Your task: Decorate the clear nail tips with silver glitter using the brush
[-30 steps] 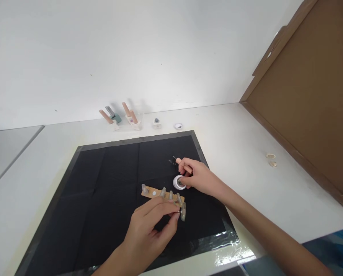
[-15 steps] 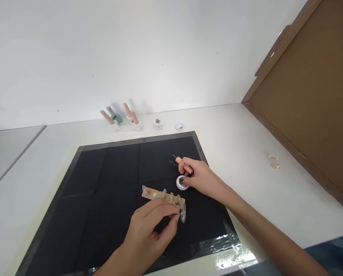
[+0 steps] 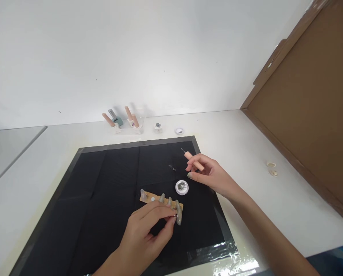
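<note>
A tan strip (image 3: 155, 198) carrying several grey false nails lies on a black mat (image 3: 108, 184). My left hand (image 3: 148, 230) pinches the strip's right end, beside the last grey nail (image 3: 178, 215). A small white round pot (image 3: 182, 187) holding glittery bits sits just right of the strip. My right hand (image 3: 210, 174) hovers above and to the right of the pot, holding a thin pink-handled tool (image 3: 192, 158) whose metal tip points up and to the left. Some loose glitter (image 3: 172, 167) lies on the mat near the tool.
At the back of the white table stand bottles and pink-handled tools in holders (image 3: 122, 119), a tiny jar (image 3: 157, 126) and a small lid (image 3: 179, 131). Two small rings (image 3: 271, 168) lie at the right. A brown cardboard panel (image 3: 312, 99) leans along the right side.
My right hand has lifted off the white pot and moved up and to the right with the pink tool. My left hand stays on the nail strip.
</note>
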A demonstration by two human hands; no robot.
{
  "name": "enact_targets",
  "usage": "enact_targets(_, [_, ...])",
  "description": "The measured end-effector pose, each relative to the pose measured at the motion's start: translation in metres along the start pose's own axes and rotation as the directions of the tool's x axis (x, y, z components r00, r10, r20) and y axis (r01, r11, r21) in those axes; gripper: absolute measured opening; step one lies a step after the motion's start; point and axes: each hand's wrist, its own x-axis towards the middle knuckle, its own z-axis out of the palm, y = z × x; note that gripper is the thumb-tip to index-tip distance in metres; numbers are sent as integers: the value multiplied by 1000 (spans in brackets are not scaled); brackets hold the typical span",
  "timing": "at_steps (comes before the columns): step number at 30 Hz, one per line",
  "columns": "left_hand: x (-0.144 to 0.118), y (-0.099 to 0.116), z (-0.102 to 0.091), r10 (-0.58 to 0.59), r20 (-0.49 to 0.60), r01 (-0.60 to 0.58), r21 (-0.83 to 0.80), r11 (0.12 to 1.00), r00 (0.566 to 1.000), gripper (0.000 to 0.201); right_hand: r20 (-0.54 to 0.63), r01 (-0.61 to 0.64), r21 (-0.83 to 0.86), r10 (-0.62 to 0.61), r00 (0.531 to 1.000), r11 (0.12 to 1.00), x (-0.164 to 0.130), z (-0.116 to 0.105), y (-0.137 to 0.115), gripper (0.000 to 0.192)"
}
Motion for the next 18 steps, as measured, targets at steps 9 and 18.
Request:
enact_targets(9, [4, -3, 1, -101, -19, 100, -9, 995, 995, 17, -79, 103, -62, -107, 991, 993, -11, 9, -3, 6])
enact_targets(18, [4, -3, 0, -108, -20, 107, -16, 994, 994, 16, -169, 168, -77, -179, 969, 983, -10, 13, 0, 8])
